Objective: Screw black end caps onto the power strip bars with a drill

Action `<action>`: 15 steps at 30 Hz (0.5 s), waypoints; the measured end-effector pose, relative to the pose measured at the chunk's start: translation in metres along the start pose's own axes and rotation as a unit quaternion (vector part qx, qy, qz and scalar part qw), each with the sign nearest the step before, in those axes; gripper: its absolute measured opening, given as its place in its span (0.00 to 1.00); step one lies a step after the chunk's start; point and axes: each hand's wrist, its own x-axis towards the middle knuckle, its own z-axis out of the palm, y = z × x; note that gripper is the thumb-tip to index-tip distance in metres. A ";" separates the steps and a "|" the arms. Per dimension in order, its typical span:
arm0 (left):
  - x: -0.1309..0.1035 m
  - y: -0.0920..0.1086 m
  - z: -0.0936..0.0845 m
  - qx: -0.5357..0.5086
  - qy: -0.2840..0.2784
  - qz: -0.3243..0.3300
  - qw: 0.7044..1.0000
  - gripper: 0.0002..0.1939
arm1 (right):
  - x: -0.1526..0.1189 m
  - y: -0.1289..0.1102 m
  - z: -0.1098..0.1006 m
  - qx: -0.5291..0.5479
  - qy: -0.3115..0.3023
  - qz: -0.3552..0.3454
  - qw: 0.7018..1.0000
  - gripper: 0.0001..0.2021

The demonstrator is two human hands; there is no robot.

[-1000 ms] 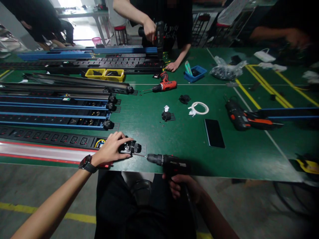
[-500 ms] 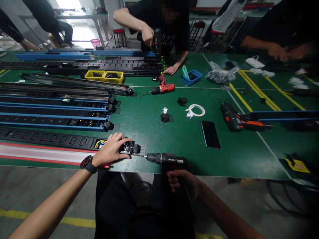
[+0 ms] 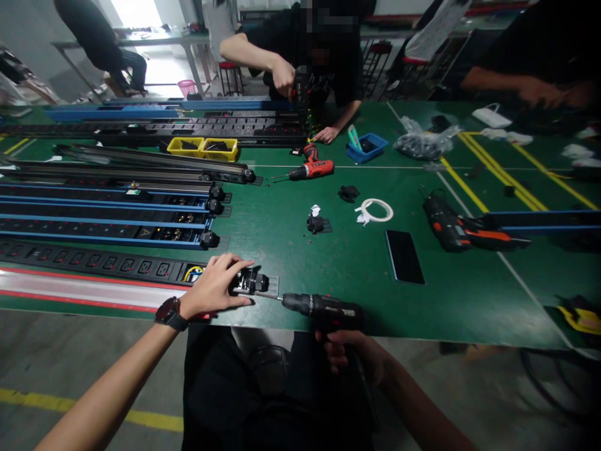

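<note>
My left hand (image 3: 216, 285), with a watch on its wrist, grips the end of a long black power strip (image 3: 126, 265) with a row of sockets. Thumb and fingers lie on either side of its metal end piece, which carries a black cable gland (image 3: 260, 282). In my right hand (image 3: 342, 351) is a black power drill (image 3: 323, 308), held by its handle. Its long bit points left along the near side of the gland toward the end piece; my left hand partly hides the tip's contact. A red and white rail (image 3: 94, 289) lies along the near edge.
Blue-edged strips (image 3: 107, 220) lie at left. A red drill (image 3: 312, 169), loose gland (image 3: 315, 223), cable coil (image 3: 377, 210), phone (image 3: 404, 257) and black-orange screwdriver (image 3: 446, 222) sit beyond my hands. Across the green table (image 3: 282, 250), another person (image 3: 323, 69) works with a drill.
The view has shifted slightly, so the table's contents appear a little farther right. My left hand stays on the strip's end, and the drill stays beside it.
</note>
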 end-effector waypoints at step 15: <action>0.013 0.040 0.003 0.005 0.050 0.098 0.994 0.11 | -0.023 0.006 -0.019 0.061 -0.057 0.023 0.996 0.13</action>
